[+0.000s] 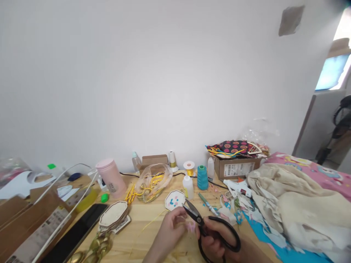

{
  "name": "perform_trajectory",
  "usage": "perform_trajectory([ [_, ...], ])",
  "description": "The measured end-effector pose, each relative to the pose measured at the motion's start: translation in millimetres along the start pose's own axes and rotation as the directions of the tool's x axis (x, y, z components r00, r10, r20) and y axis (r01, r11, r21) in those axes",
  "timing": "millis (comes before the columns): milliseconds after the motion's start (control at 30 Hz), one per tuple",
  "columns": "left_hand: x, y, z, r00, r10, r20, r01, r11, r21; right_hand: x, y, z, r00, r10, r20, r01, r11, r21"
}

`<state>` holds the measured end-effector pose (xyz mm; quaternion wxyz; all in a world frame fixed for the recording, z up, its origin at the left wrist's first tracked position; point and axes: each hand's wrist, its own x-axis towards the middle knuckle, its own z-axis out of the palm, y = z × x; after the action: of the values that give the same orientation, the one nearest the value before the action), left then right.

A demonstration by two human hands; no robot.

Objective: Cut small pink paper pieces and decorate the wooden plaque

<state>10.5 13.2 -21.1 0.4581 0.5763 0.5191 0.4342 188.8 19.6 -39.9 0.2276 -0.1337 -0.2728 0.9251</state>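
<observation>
My right hand [215, 237] is wrapped round the black handles of a pair of scissors [199, 220]. The blades are parted and point up and left, close to the fingertips of my left hand [173, 225]. Those left fingers are bent in a pinch; whatever they hold is too small or hidden to make out. A lilac-pink scrap [191, 227] shows between the two hands, and I cannot tell whether either touches it. Just beyond the blades lies a white scalloped plaque [175, 200] with small blue and pink bits on it. A thin yellow cord [153, 220] runs along the table left of my left hand.
Behind the plaque stand a white squeeze bottle [188, 187] and a teal thread cone [202, 178]. Stacked plaques [113, 214], gold bells [100, 245] and a phone [78, 233] lie left. To the right are a glue gun [238, 187], fabric scraps [227, 212] and beige cloth [304, 201].
</observation>
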Motion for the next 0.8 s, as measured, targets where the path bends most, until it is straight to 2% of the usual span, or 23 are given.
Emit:
perform_trajectory([
  [67, -4, -1, 6.2, 0.999, 0.032, 0.026, -0.033, 0.999, 0.028, -3, -3, 0, 0.999, -0.042, 0.03, 0.041, 0.998, 0.041],
  [167, -5, -2, 4.7, 0.997, 0.083, -0.003, -0.082, 0.987, 0.141, -10, -14, -2, 0.984, -0.169, 0.06, 0.16, 0.979, 0.126],
  [233, -5, 0, 2.6, 0.993, 0.118, -0.007, -0.113, 0.965, 0.238, -13, -22, -5, 0.956, -0.286, 0.058, 0.269, 0.942, 0.202],
  [367, -9, 7, 7.8, 0.984, 0.154, 0.085, -0.175, 0.902, 0.394, -11, -31, -14, 0.897, -0.441, 0.021, 0.412, 0.852, 0.322],
  [600, -1, 9, 17.8, 0.983, 0.127, 0.13, -0.175, 0.854, 0.49, -7, -30, -17, 0.883, -0.469, 0.01, 0.444, 0.843, 0.305],
  [800, 11, 9, 12.5, 0.986, 0.084, 0.147, -0.134, 0.919, 0.37, -3, -34, -17, 0.866, -0.5, -0.03, 0.497, 0.85, 0.176],
])
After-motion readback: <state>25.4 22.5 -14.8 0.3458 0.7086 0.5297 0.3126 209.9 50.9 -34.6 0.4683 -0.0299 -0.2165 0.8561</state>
